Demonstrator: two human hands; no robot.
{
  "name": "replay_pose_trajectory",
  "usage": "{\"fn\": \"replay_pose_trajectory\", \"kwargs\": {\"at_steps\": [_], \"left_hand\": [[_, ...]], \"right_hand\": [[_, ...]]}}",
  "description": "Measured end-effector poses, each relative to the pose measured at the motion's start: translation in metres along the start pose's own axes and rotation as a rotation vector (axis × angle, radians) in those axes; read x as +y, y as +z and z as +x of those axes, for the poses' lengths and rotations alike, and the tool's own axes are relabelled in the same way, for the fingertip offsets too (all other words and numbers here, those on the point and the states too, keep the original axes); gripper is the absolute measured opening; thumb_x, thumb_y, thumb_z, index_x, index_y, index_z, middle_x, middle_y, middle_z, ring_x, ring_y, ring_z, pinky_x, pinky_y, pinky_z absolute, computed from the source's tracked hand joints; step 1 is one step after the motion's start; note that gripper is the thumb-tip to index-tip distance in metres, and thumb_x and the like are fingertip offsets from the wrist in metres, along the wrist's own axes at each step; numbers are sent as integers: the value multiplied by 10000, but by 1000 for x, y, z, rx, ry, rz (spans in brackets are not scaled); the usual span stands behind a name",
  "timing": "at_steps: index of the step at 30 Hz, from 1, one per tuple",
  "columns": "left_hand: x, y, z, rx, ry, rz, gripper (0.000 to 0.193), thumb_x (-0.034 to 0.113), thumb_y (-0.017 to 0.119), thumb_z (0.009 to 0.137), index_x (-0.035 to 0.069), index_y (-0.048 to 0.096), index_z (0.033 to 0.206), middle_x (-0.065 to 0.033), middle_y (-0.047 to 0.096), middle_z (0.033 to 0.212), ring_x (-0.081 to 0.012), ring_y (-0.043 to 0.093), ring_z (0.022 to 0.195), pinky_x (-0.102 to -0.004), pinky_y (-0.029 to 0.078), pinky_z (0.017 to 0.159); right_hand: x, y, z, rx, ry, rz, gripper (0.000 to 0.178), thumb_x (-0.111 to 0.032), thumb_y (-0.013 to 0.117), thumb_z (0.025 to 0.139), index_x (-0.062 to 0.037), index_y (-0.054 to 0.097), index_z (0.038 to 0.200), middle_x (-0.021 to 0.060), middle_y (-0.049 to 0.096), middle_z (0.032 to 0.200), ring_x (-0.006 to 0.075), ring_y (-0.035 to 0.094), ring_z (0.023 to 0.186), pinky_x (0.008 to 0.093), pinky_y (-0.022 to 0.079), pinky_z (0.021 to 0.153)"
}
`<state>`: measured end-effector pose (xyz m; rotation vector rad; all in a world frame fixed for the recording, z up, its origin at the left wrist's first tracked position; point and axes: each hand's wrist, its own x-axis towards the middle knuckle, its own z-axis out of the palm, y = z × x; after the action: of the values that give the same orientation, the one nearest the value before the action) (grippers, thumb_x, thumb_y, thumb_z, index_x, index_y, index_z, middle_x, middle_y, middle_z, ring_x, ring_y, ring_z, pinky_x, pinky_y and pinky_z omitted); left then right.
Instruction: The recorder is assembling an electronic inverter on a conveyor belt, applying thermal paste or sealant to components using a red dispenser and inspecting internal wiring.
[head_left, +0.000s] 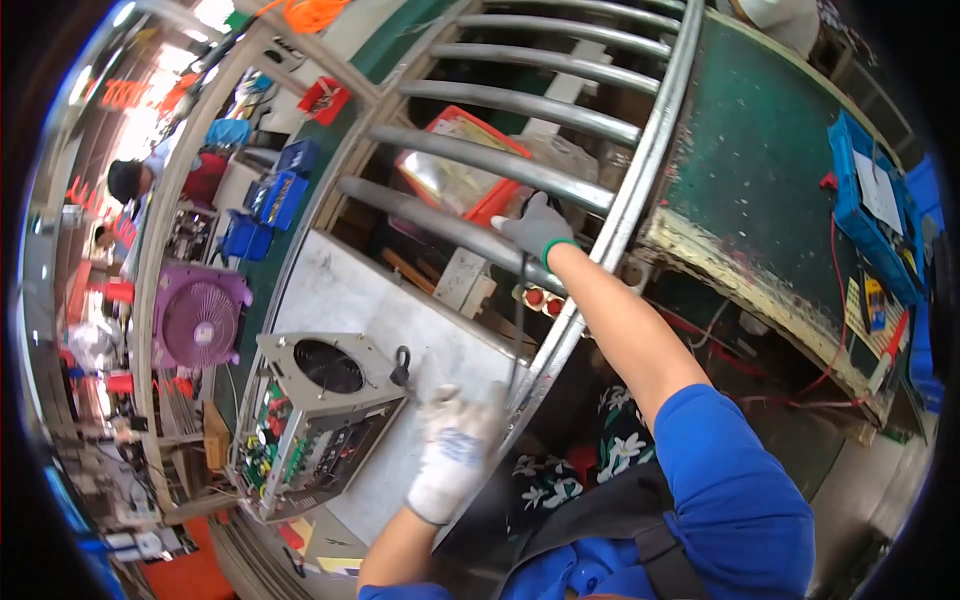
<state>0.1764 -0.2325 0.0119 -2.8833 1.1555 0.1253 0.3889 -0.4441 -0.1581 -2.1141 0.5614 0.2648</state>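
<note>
My right hand [540, 228], in a grey glove with a green cuff, reaches out over the metal rollers [440, 222]. Its fingers are partly bent and its thumb points left. A black cable [520, 318] runs down from under this hand toward the near rail and appears to be gripped in it. My left hand [455, 445], in a white glove, is blurred by motion above a pale metal plate [350, 280]. Close on its left stands a grey metal unit [325, 415] with a round black fan, an open side showing circuit boards, and a black cord loop on top.
Beneath the rollers lies a red-orange tray [465, 165] with clear plastic, near red round sockets [540, 299]. A worn green bench [750, 150] carries a blue bin [870, 205] on the right. Left are a purple fan [200, 315], blue bins [275, 200] and people farther off.
</note>
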Motion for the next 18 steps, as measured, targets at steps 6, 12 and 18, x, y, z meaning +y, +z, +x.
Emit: {"fn": "replay_pose_trajectory", "kwargs": {"at_steps": [6, 12, 18], "left_hand": [[32, 82, -46, 258, 34, -181, 453, 167, 698, 850, 55, 586, 1274, -27, 627, 741, -227, 618, 763, -474, 399, 1023], [46, 128, -69, 238, -125, -170, 442, 163, 670, 859, 83, 578, 1284, -109, 648, 937, -270, 634, 886, -473, 331, 1121], [11, 135, -99, 345, -183, -20, 241, 148, 624, 836, 131, 633, 1076, -100, 641, 1043, -307, 618, 1068, -509, 317, 1155]], "right_hand": [[34, 29, 59, -187, -184, -135, 651, -379, 698, 845, -82, 547, 1404, 234, 536, 1426, 373, 517, 1327, 396, 403, 1117], [-48, 0, 10, 124, -630, 197, 546, -284, 675, 828, -49, 573, 1310, 226, 663, 1227, 363, 625, 1177, 398, 469, 1001], [-122, -71, -155, 195, -1004, 929, 291, -238, 550, 1001, -57, 590, 1226, 56, 626, 902, 168, 633, 814, 285, 531, 726]]}}
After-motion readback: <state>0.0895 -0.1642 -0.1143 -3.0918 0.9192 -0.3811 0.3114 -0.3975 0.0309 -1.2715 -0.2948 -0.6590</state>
